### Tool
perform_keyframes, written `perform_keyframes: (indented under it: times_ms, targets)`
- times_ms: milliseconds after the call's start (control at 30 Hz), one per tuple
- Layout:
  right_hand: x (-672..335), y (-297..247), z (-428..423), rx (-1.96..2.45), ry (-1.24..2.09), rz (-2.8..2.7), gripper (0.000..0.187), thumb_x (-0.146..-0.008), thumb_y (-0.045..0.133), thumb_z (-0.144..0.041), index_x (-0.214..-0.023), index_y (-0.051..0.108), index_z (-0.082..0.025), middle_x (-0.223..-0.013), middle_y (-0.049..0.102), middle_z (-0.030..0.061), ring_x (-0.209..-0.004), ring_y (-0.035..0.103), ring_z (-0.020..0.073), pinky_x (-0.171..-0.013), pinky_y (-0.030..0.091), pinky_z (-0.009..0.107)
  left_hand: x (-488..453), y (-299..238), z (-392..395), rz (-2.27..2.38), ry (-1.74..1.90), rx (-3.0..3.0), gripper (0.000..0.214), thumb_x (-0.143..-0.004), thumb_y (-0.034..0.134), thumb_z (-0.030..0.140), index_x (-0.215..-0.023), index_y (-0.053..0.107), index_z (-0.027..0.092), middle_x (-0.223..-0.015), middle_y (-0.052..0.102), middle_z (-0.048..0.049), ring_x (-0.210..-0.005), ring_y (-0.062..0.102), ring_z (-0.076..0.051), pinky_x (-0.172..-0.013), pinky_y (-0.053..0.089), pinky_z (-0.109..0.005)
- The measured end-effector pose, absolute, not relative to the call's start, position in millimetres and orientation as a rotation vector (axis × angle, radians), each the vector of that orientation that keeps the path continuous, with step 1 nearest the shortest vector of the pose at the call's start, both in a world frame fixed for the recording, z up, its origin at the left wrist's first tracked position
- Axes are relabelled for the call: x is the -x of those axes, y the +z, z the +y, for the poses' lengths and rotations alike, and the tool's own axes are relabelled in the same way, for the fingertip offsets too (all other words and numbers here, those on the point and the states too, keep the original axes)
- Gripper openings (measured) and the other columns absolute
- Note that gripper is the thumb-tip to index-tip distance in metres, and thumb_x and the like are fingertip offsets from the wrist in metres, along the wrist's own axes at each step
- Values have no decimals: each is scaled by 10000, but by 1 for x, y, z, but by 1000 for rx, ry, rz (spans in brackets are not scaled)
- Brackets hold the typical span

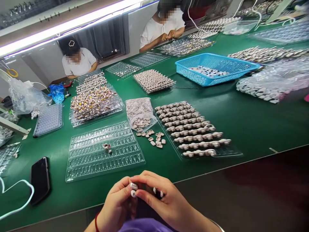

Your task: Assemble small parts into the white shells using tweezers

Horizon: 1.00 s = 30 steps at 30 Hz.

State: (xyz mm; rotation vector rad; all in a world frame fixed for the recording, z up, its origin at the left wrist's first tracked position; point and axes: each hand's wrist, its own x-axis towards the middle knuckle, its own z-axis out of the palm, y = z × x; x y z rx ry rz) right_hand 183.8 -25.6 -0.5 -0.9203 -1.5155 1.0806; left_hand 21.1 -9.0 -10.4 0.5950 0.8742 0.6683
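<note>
My left hand (118,203) and my right hand (166,199) meet below the near edge of the green table (241,116), fingers pinched together around a small part I cannot make out, hidden between the fingertips. Just ahead lies a clear plastic tray (103,151) with one or two small parts (107,147) in it. To its right, loose small beige parts (154,137) lie beside an open plastic bag (140,112) of the same parts. Further right a tray holds rows of beige parts (190,129).
A black phone (40,178) and a white cable (16,196) lie at the near left. A blue basket (217,67) stands at the back right. More filled trays (95,103) cover the table. Two people in white shirts (79,62) (160,27) work at the far side.
</note>
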Motion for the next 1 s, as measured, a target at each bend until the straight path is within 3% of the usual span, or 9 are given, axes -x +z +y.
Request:
perform_keyframes:
  times_ms: [300, 467, 633, 800, 900, 1000]
  targets:
    - [-183, -2, -26, 927, 1116, -1525, 214, -935, 544, -186, -1096, 684, -179, -818, 634, 36, -732, 607, 139, -663, 508, 226, -21, -11, -10, 891, 639, -551, 361, -686, 779, 406, -864, 667, 112, -491, 516, 37, -361, 433, -64, -298, 367, -134]
    - [-186, -2, -27, 927, 1150, -1486, 216, -962, 519, -249, -1079, 691, -190, -828, 627, 41, -758, 613, 147, -693, 513, 246, -21, -16, -11, 776, 675, -559, 410, -765, 708, 517, -812, 650, 114, -509, 529, 24, -357, 453, -64, -295, 377, -129]
    - [-191, 3, -26, 875, 1421, -1421, 294, -959, 538, -383, -1077, 705, -172, -852, 675, 61, -774, 640, 168, -722, 533, 291, -19, -18, -10, 699, 661, -545, 353, -743, 773, 445, -759, 638, 120, -522, 541, 29, -344, 445, -43, -308, 415, -121]
    - [-189, 0, -25, 757, 1818, -1109, 340, -856, 684, -445, -995, 720, -137, -749, 706, 51, -668, 665, 156, -641, 550, 276, -18, -15, -9, 691, 611, -538, 358, -711, 813, 411, -714, 641, 97, -562, 597, -11, -368, 497, -43, -331, 435, -112]
    - [-185, -6, -28, 779, 1878, -941, 339, -761, 788, -424, -904, 726, -123, -700, 707, 45, -599, 649, 132, -607, 532, 250, -16, -11, -10, 703, 582, -538, 385, -670, 843, 415, -715, 642, 89, -582, 624, -33, -403, 529, -54, -373, 472, -126]
    - [-181, -7, -32, 765, 1872, -858, 351, -758, 787, -440, -901, 718, -127, -684, 702, 43, -578, 650, 138, -581, 528, 253, -16, -6, -11, 739, 550, -548, 403, -655, 848, 429, -718, 644, 87, -572, 619, -25, -399, 542, -56, -385, 486, -130]
